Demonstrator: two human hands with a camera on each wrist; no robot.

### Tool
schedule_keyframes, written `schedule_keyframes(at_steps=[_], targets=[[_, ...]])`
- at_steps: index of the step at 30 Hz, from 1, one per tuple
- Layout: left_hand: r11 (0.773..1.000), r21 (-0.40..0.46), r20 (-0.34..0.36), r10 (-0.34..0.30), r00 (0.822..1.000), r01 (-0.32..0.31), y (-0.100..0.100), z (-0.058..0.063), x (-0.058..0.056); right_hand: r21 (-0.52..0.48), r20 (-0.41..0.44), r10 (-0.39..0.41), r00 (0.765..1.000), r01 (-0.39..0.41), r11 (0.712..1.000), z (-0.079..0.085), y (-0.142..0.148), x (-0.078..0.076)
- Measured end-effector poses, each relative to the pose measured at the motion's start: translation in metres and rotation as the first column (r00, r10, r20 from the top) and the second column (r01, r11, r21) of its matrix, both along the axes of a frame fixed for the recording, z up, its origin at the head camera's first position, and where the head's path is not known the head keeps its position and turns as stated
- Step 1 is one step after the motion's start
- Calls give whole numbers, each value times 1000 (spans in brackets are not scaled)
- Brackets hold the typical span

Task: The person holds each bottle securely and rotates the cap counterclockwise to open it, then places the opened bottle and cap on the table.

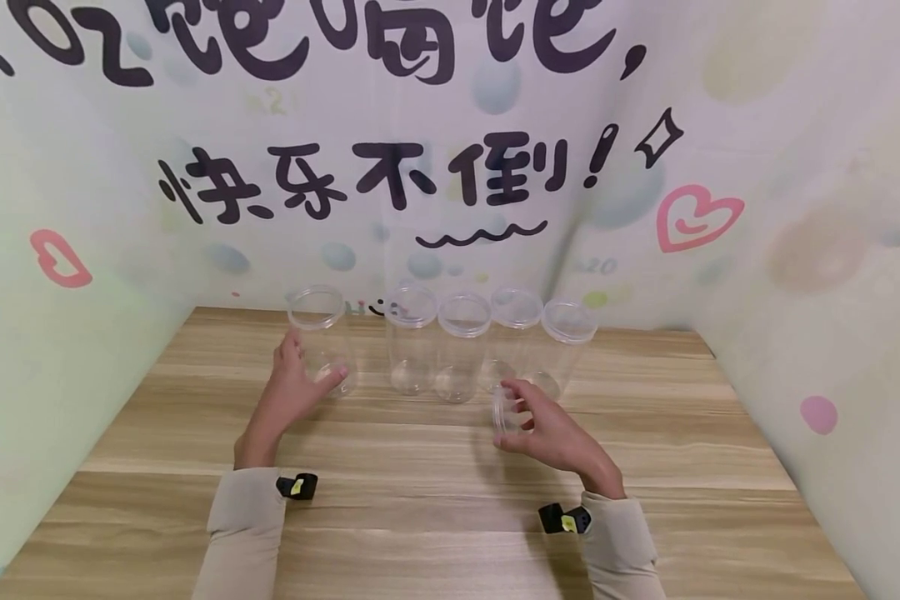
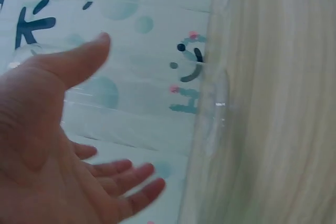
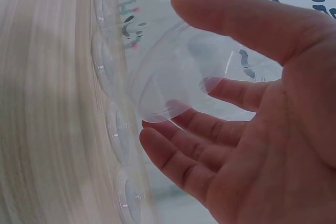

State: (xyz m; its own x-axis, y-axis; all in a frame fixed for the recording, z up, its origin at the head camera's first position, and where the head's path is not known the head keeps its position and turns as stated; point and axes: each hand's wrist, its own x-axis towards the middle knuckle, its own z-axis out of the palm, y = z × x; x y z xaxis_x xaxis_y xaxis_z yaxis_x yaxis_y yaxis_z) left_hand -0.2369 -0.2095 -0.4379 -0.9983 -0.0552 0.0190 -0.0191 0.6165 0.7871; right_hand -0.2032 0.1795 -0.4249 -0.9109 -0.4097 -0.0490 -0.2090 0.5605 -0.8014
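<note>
A tall clear plastic jar [image 1: 328, 346] stands upright at the left of the table, apart from the other jars. My left hand [image 1: 292, 387] is spread around its near left side, thumb in front of the lower part. In the left wrist view, the fingers [image 2: 126, 182] and thumb are extended, not curled; contact with the clear wall is hard to tell. My right hand [image 1: 551, 425] holds a round clear lid [image 1: 501, 412] on edge between thumb and fingers, above the table. In the right wrist view, the lid [image 3: 184, 72] appears as a tilted transparent disc.
Several more clear jars stand close together near the back wall, including one jar [image 1: 412, 350] at their left end and another jar [image 1: 566, 350] at the right. The wood-grain table [image 1: 405, 517] is bordered by printed walls [image 1: 817, 250] at the back and sides.
</note>
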Motion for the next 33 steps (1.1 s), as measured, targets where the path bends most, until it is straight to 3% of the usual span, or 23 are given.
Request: schedule_keyframes(at_steps=[6,13,16,20,24,28,33], targets=[[991,-131,128,33,991,-16,5,16,18,2,0,6,1000,-6,1000,0,1,-1],[955,-280,183,-44,982,95,9,37,39,-12,7,14,1000,-14,1000,1,2,-2],[946,-275,191,-120,974,170,16,42,43,-13,8,17,1000,-17,1000,1,2,-2],[943,-212,169,-225,960,258,30,41,39,-12,10,15,1000,-15,1000,0,3,-3],[946,-139,136,-274,952,293,42,34,29,-19,18,10,1000,-10,1000,-1,3,-3],[957,-91,64,-271,960,276,53,24,18,-26,39,5,999,-4,1000,-2,2,-3],[976,-5,-21,-218,976,218,68,14,8,-32,53,-3,999,5,999,-4,1,-3]])
